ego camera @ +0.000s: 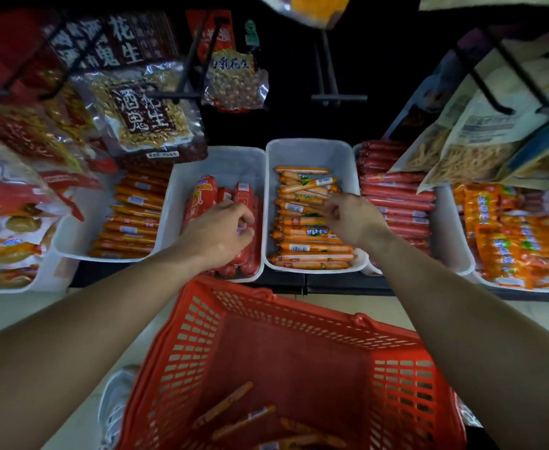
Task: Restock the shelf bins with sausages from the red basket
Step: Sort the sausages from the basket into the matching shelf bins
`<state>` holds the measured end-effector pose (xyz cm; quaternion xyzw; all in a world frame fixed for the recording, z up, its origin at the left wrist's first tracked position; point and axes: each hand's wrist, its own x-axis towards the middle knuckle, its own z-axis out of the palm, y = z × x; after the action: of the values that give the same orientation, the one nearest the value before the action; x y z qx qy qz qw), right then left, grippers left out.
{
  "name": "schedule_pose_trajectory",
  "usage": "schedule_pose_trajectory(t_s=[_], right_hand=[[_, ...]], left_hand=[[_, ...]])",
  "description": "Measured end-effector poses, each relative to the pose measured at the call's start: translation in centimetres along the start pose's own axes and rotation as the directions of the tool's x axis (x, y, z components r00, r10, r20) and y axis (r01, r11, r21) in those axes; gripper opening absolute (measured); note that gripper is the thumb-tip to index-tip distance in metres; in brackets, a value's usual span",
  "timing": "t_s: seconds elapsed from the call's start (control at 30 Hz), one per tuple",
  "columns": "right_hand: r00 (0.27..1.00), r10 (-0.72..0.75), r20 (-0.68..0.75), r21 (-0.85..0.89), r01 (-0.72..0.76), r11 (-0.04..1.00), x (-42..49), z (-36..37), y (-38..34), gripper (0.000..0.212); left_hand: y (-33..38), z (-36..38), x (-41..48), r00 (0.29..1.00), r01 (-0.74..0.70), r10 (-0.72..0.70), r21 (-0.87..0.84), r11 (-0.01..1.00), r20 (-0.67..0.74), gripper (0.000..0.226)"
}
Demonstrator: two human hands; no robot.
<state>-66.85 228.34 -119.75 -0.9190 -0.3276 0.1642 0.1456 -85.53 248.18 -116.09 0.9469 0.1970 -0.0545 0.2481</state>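
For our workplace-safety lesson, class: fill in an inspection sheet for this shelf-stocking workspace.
Surface: dark shelf carrying white bins side by side.
Job's things: red basket holds a few thin sausages; one bin has red sausages, its neighbour orange sausages.
Clutter: hanging peanut bags above the bins.
Grippers: left hand grips red sausages; right hand curled over orange sausages, grip unclear.
Cables: nothing seen.
Surroundings: pale floor, white shoe.

I'm in a shop aisle here: white shelf bins (pixel 312 151) packed with wrapped sausages (pixel 312 245), peanut bags (pixel 149 115) hanging on pegs, red shopping basket (pixel 286 358) below.
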Motion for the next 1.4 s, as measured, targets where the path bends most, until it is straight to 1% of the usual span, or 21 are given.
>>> schedule_pose_trajectory(t_s=[0.1,0.27,0.4,0.43,0.47,0.53,0.6,0.7,0.8,0.83,0.9,0.97,1.03,1.1,1.13,1.23,1.33,1.4], right_hand=[[1.0,0.013,0.01,-0.025,-0.013,1.0,-3.0,-1.6,-0.4,0.023],[0.995,0.067,0.075,0.062,-0.072,0.995,-10.3,-3.1,-0.7,0.025],[1.0,0.029,0.001,0.125,-0.029,0.992,-17.3,-1.3,-0.8,0.024],[1.0,0.009,0.011,0.128,-0.01,0.992,-18.9,-0.4,-0.8,0.024],[0.999,-0.015,0.044,0.118,0.01,0.993,-20.4,0.7,-0.7,0.024],[0.987,-0.03,0.156,0.086,0.017,0.996,-23.0,3.3,-0.2,0.024],[0.961,-0.013,0.275,0.068,-0.006,0.998,-25.0,5.9,0.5,0.025],[0.902,0.058,0.427,-0.008,-0.061,0.998,-27.1,9.5,1.6,0.027],[0.856,0.105,0.507,-0.045,-0.095,0.994,-28.2,12.7,2.4,0.034],[0.84,0.11,0.531,-0.042,-0.104,0.994,-28.3,13.8,2.7,0.039],[0.792,0.13,0.597,-0.057,-0.119,0.991,-28.6,15.8,3.1,0.057],[0.757,0.113,0.644,-0.071,-0.088,0.994,-28.7,17.8,3.5,0.072],[0.743,0.079,0.664,-0.08,-0.034,0.996,-28.9,19.5,3.8,0.08],[0.735,0.052,0.676,-0.117,0.038,0.992,-29.3,21.1,3.8,0.082],[0.741,0.039,0.671,-0.139,0.073,0.988,-29.5,21.7,3.7,0.081],[0.792,-0.013,0.61,-0.166,0.144,0.976,-30.2,23.0,3.5,0.077],[0.806,-0.02,0.592,-0.196,0.168,0.966,-30.3,23.6,3.5,0.077],[0.811,-0.006,0.585,-0.207,0.156,0.966,-30.3,24.0,3.6,0.075]], left_hand=[[2.4,-1.1,-1.6,0.997,0.024,-0.027,0.045,0.999,0.068,0.021],[5.2,0.0,-7.1,0.987,0.053,-0.063,0.067,0.996,0.148,0.016],[6.0,3.7,-13.5,0.964,0.086,-0.102,0.076,0.993,0.244,0.02],[5.8,4.9,-15.0,0.955,0.109,-0.125,0.073,0.991,0.27,0.023],[5.4,6.2,-16.5,0.942,0.143,-0.157,0.069,0.987,0.298,0.029],[4.6,8.6,-19.3,0.909,0.221,-0.229,0.065,0.973,0.348,0.044],[3.7,10.5,-21.7,0.878,0.275,-0.28,0.07,0.959,0.389,0.055],[2.6,12.5,-23.7,0.857,0.297,-0.306,0.087,0.951,0.415,0.062],[1.0,14.2,-24.0,0.847,0.297,-0.333,0.151,0.943,0.414,0.062],[0.4,14.9,-23.9,0.839,0.299,-0.346,0.177,0.938,0.42,0.065],[-0.6,16.4,-23.5,0.818,0.301,-0.365,0.21,0.93,0.445,0.073],[-1.6,18.1,-22.9,0.812,0.294,-0.368,0.228,0.928,0.453,0.081],[-2.7,19.7,-22.3,0.801,0.288,-0.374,0.246,0.925,0.468,0.091],[-3.5,21.1,-21.7,0.775,0.293,-0.397,0.278,0.915,0.491,0.101],[-3.8,21.8,-21.4,0.762,0.296,-0.41,0.294,0.909,0.501,0.105],[-4.4,23.5,-20.7,0.719,0.337,-0.452,0.303,0.891,0.529,0.11],[-4.4,24.5,-20.4,0.663,0.315,-0.463,0.343,0.885,0.588,0.11],[-4.4,24.9,-20.3,0.654,0.285,-0.468,0.379,0.88,0.594,0.102]])
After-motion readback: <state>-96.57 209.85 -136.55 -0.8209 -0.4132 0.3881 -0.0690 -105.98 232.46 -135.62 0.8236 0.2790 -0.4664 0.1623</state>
